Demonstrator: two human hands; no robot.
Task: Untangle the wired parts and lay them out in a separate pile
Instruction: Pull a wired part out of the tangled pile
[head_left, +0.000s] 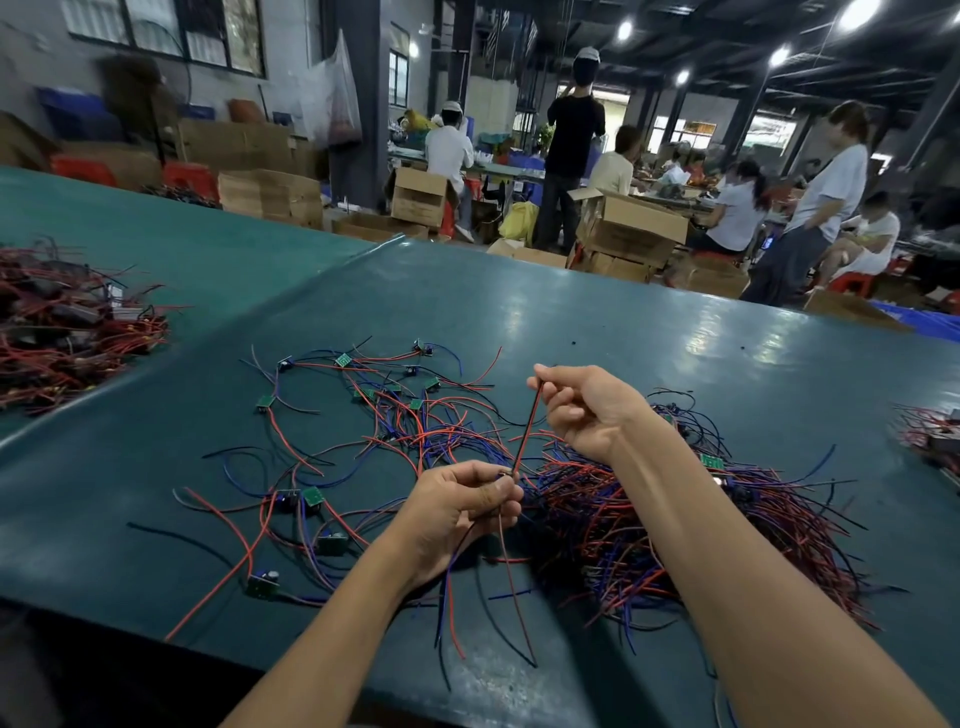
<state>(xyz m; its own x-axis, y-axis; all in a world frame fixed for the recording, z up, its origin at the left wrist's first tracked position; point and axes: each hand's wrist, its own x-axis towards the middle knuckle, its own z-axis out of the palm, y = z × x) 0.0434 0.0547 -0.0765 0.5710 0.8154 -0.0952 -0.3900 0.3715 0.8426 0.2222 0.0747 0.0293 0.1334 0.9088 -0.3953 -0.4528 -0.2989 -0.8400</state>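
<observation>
- Gripping the lower end of a red-black wire (525, 431) with the left hand (457, 512).
- Pinching its upper end with the right hand (587, 410), holding it straight near the tangled heap (675, 519).

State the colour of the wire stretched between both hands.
The wire is red; head view shows it.

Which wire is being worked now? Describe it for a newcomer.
On the green table, at the edge of the dense tangled pile, are two hands. A red-and-black wire pair runs between them, right hand pinching the top, left hand the bottom. Unlike the slack wires around, it is stretched straight.
</observation>
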